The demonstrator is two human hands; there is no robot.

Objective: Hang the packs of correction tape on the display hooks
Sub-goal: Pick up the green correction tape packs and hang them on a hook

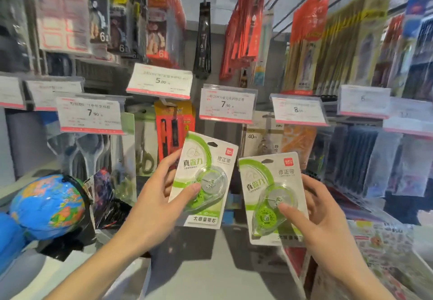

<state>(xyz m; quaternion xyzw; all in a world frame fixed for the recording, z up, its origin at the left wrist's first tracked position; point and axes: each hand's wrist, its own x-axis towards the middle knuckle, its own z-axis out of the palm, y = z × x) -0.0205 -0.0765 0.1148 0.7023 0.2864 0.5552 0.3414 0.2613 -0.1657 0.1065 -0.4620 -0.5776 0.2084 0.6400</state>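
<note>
Head view: 2 packs of correction tape are held up in front of a display wall, just below the 7.90 price tag point(226, 105) at its centre. The left hand point(161, 196) grips the left pack point(203, 180) by its lower left edge, thumb across the front on the clear blister, fingers behind the card. The right hand point(321, 220) holds the right pack point(273, 196) the same way from the lower right, thumb on the blister. Each pack is a white card with a green arc, a red logo at the top right corner, a hang slot at the top and a see-through green tape dispenser under the plastic. The left pack tilts right, the right pack tilts left, and they sit just beside each other, possibly not touching. Left of the tag hangs a pack of scissors point(146, 152); far below left of it sits a globe point(50, 206).
</note>
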